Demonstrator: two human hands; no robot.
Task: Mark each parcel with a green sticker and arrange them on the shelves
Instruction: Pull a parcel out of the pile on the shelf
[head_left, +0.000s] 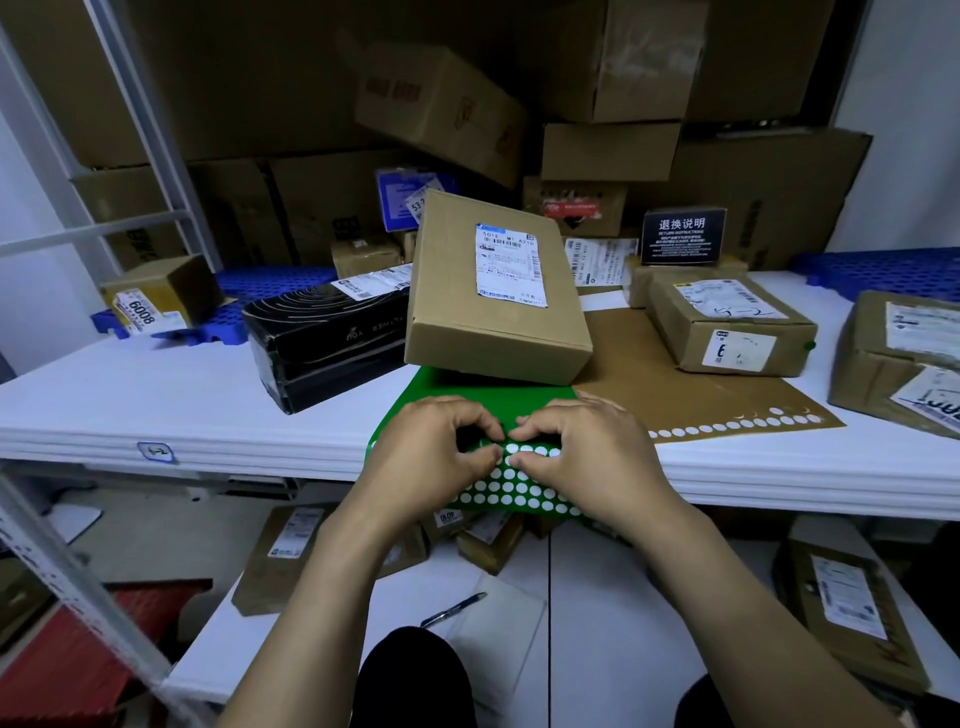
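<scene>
- At the front edge of the shelf (156, 395) lies the green sheet (447, 387). Its near end hangs over the lip, and its far end is pinned under a tilted parcel (493, 332).
- The left hand (431, 447) and right hand (587, 447) both sit on the sheet with fingers curled. Their fingertips meet at one row and pinch at it. I cannot tell whether a sticker has come free yet.
- The near rows show white circles, which I take to be spent spots, so the live green dots likely start at the row under the fingertips.
- A dot like that should weigh next to nothing, be floppy, and be tacky on one face. It is best lifted by a nail under its rim and carried on one fingertip so it doesn't fold onto itself.
- The sheet looks thin and slick. One hand will have to hold it flat while the other peels, or it may buckle or slide off the lip.
- The parcel is plain stiff cardboard with a white label (509, 265) on top. It looks light enough for one hand and is safest gripped by its long sides.
- Bare cardboard beside the label looks like the place for the dot.
- A black box (322, 343) stands just left of the parcel. A brown sheet (649, 374) lies to the right.
</scene>
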